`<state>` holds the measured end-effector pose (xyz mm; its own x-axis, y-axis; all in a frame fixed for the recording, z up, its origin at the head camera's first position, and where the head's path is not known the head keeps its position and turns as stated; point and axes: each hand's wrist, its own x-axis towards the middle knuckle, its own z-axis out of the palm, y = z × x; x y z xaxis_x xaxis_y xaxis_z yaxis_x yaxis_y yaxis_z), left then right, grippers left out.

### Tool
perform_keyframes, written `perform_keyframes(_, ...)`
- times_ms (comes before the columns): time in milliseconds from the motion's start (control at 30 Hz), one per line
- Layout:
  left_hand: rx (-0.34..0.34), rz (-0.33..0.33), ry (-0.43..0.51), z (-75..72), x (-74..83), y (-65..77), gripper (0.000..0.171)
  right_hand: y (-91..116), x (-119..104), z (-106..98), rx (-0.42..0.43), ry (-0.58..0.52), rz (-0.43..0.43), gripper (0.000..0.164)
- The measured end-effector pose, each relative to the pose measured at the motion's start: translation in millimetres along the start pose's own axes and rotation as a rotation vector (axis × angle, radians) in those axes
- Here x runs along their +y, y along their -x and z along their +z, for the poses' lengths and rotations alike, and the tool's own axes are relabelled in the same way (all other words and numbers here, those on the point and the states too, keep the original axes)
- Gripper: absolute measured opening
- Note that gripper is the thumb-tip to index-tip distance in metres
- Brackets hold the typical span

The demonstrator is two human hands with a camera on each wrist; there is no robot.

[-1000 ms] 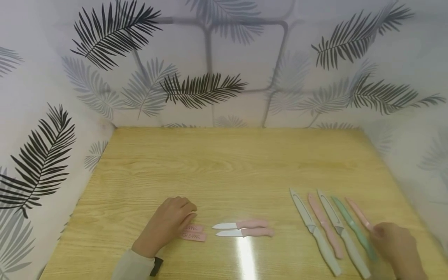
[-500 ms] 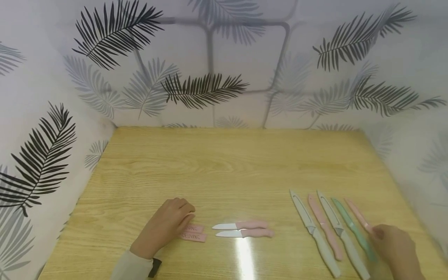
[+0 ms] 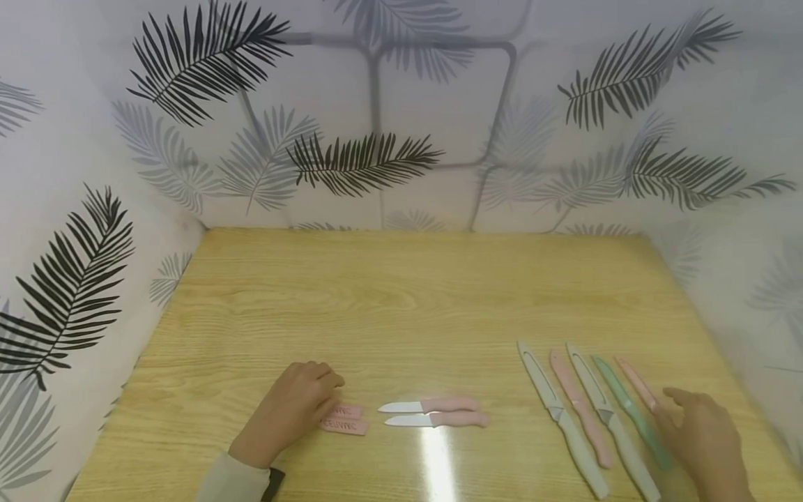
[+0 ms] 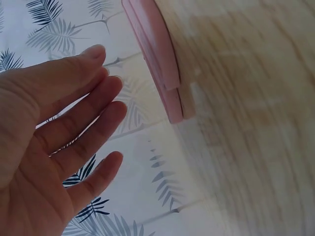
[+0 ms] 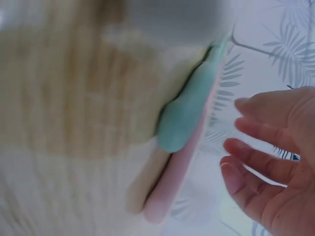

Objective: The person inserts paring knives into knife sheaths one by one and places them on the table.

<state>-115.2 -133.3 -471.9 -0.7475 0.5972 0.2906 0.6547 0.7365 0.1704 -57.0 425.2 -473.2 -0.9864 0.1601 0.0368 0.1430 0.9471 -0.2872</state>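
My right hand (image 3: pixel 705 436) hovers over the handle end of the rightmost pink knife (image 3: pixel 635 382). In the right wrist view its fingers are loosely bent and hold nothing, apart from a green handle (image 5: pixel 179 123) and a pink handle (image 5: pixel 170 189). Beside that knife lie a green knife (image 3: pixel 630 404), a light grey knife (image 3: pixel 617 436) and another pink knife (image 3: pixel 583 418). My left hand (image 3: pixel 291 408) is next to two pink blade sheaths (image 3: pixel 345 425) with lettering. The left wrist view shows its relaxed fingers apart from the pink sheaths (image 4: pixel 160 54).
Two pink-handled knives with bare white blades lie mid-table, one knife (image 3: pixel 454 404) behind the other knife (image 3: pixel 461 419). Another light grey knife (image 3: pixel 580 450) begins the row on the right. Leaf-patterned cloth (image 3: pixel 433 195) rises behind the wooden table (image 3: pixel 401 300).
My right hand has let go of the rightmost pink knife; its fingers have spread and shifted slightly left. My left hand has drifted slightly left and down, staying near the sheaths.
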Motion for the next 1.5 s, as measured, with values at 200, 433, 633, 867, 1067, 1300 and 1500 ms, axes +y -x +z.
perform_keyframes(200,-0.059,-0.019,-0.014,3.0,-1.7,2.9,0.022,5.1,-13.2,1.2,0.122,-0.045,-0.08,0.036)
perform_keyframes(433,-0.089,-0.043,0.013,6.6,-2.8,5.1,0.028,7.9,-25.0,2.3,0.195,-0.13,-0.212,0.026)
perform_keyframes(633,-0.091,-0.033,0.015,8.2,-2.8,1.1,0.027,8.0,-31.8,5.8,0.314,-0.144,-0.313,0.025)
perform_keyframes(867,-0.096,-0.034,-0.005,11.4,-3.4,-8.4,0.019,9.7,-40.2,3.8,0.219,-0.137,-0.256,0.026)
perform_keyframes(1067,-0.09,-0.04,-0.016,10.6,-4.1,-10.1,0.015,9.3,-58.3,3.1,0.127,-0.149,-0.253,0.027)
perform_keyframes(1300,-0.081,-0.044,-0.011,11.3,-7.2,-5.9,0.018,-5.0,-109.2,12.0,0.252,-0.111,-0.574,0.033)
perform_keyframes(1500,-0.087,-0.052,-0.01,13.3,-7.4,-5.4,0.018,-21.7,-152.1,22.5,0.271,-0.114,-0.746,0.034)
